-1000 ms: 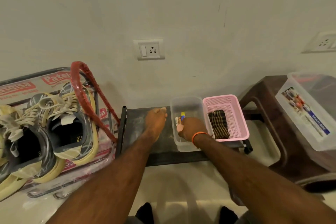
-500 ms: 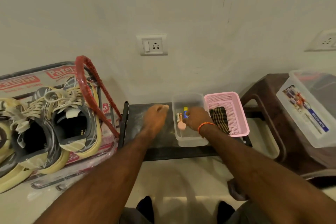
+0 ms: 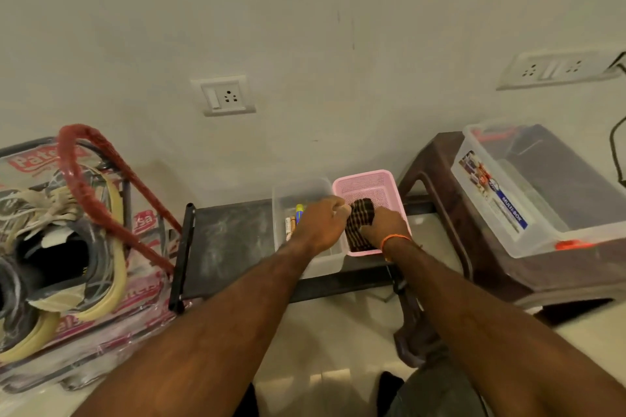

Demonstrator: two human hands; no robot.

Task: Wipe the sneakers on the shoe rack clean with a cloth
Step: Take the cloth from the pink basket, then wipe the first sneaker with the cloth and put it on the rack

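A dark checked cloth (image 3: 359, 218) lies in a pink mesh basket (image 3: 364, 179) on a low black table (image 3: 230, 240). My right hand (image 3: 386, 225) rests on the cloth's right side with fingers curled into it. My left hand (image 3: 321, 223) is curled at the cloth's left edge and seems to pinch it. A pair of grey sneakers with cream soles (image 3: 64, 257) stands at the far left on a shoe rack (image 3: 142, 223) wrapped in printed plastic, away from both hands.
A clear box (image 3: 305, 189) holding small tubes and pens stands left of the basket. A brown stool (image 3: 437, 179) on the right carries a large clear storage box (image 3: 542, 193). A red-wrapped bar (image 3: 88, 179) arches over the rack. Wall sockets sit above.
Both hands moved right. My right hand left the clear box and went onto the cloth in the pink basket. My left hand came off the black table to the cloth's left edge.
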